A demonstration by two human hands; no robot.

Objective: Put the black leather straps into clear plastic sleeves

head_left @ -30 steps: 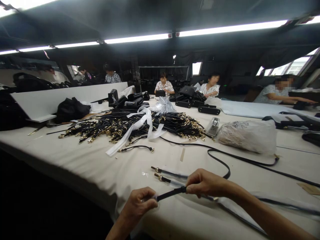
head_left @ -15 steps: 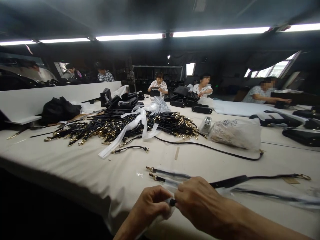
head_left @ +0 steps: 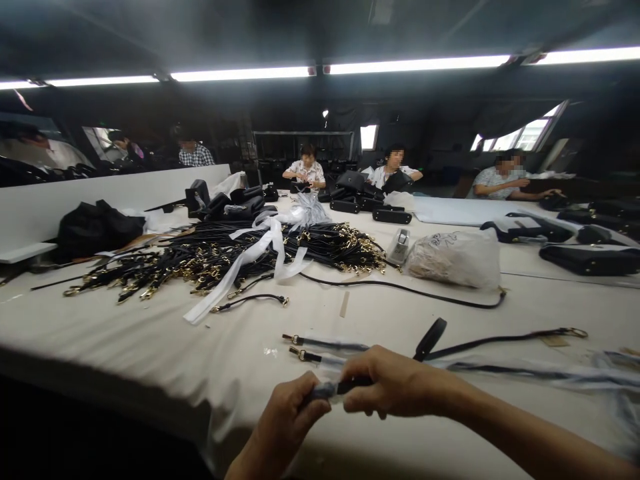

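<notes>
Near the table's front edge, my left hand [head_left: 295, 410] pinches a black strap [head_left: 356, 383] where clear plastic film wraps it. Close beside it on the right, my right hand [head_left: 390, 383] has its fingers closed round the same strap. From behind my right hand, a black strap part [head_left: 431, 339] sticks up in a loop, and a thin length runs right to a gold clasp. Two film-wrapped straps with gold hooks [head_left: 300, 355] lie just beyond my hands.
A large pile of black straps with gold clasps [head_left: 200, 260] lies mid-table, with white strips [head_left: 215, 300] over it. Behind are black bags [head_left: 393, 217], a filled plastic bag [head_left: 453, 260] and a black cloth bundle [head_left: 97, 230]. Several people sit or stand beyond.
My right hand has turned and shows more of the black strap between the hands. The strap's wide part behind it has risen into a loop. The view has shifted slightly right.
</notes>
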